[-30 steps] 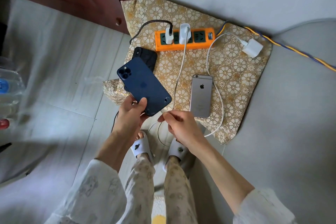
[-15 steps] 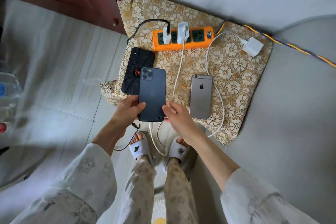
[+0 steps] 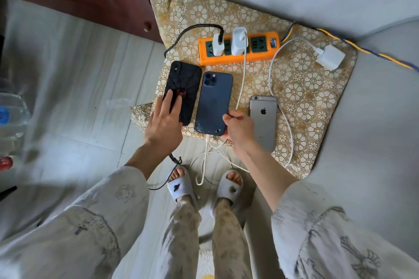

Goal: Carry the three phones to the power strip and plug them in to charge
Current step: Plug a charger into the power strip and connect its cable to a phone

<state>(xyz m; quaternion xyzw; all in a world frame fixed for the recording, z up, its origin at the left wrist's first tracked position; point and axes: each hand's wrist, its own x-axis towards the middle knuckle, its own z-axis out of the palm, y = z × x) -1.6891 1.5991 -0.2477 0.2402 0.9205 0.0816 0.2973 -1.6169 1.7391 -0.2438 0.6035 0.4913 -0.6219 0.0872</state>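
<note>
Blue phone (image 3: 214, 102) — cushion edge (image 3: 145, 108) — right hand (image 3: 239, 127)

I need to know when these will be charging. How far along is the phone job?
Done: all three phones lie on the patterned cloth by the orange power strip, and the blue phone has a white cable in its bottom port. In hand: the right hand grips that phone's corner; the left hand rests on the black phone. Left: the black phone, the silver phone, and the loose white charger.

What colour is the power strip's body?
Orange, with dark green sockets; the power strip shows in the head view.
</note>
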